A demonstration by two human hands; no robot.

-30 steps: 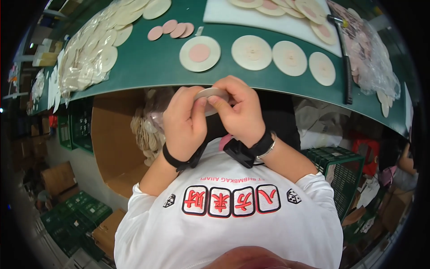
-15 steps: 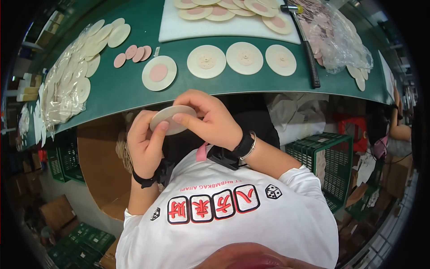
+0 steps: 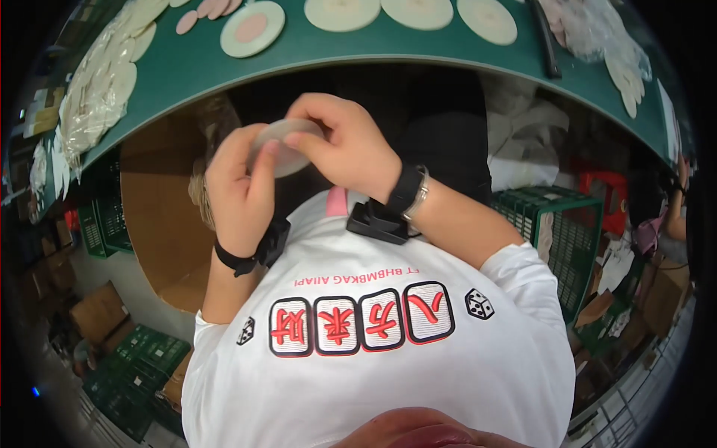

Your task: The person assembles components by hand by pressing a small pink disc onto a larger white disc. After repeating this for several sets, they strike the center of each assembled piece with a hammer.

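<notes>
Pinched between both hands, a thin round disc (image 3: 282,147) is held close to the chest, below the edge of the green surface (image 3: 358,56). The left hand (image 3: 240,190) is closed on the disc's lower left rim, thumb laid across its face. The right hand (image 3: 345,145) is curled over the disc's upper right rim. Beyond the disc, a cream disc with a pink centre (image 3: 252,29) lies on the surface, and plain cream discs (image 3: 418,11) are ranged to its right.
</notes>
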